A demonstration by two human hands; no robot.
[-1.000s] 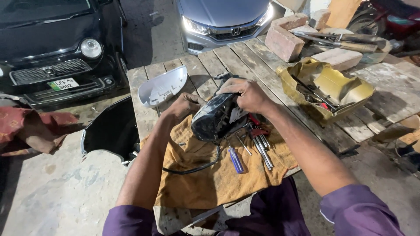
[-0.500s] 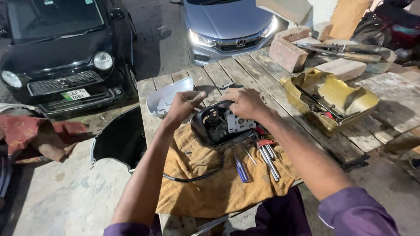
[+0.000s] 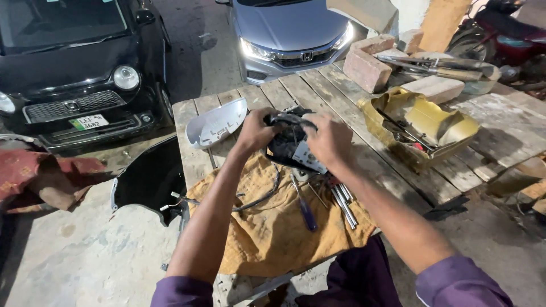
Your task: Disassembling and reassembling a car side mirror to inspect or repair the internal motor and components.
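Both hands on a black side-mirror housing point(image 3: 290, 149) held just above the wooden table point(image 3: 341, 99), over the far edge of a mustard-yellow cloth point(image 3: 273, 233). Housing is dark plastic, rounded, tilted, with a pale grey inner plate showing on its lower right side and a black cable point(image 3: 256, 199) trailing from it down across the cloth. Left hand point(image 3: 256, 132) curled round the housing's left end, fingers wrapped and pressed on it. Right hand point(image 3: 327, 142) cupped over the top right, fingers bent down onto it; exact fingertip grip cannot be made out, the hand covers it.

On the cloth just under the housing: a blue-handled screwdriver point(image 3: 307, 211) and a bunch of metal tools point(image 3: 344, 203), partly hidden by the right forearm. A silver-white mirror cover point(image 3: 216, 122) lies on the planks left of the left hand, apart from it. Yellow plastic part point(image 3: 421, 122) with tools inside further right. Bricks point(image 3: 367, 65) at the far end. Black glossy panel point(image 3: 151, 179) off the table's left edge. Housing's inner detail too dark to read
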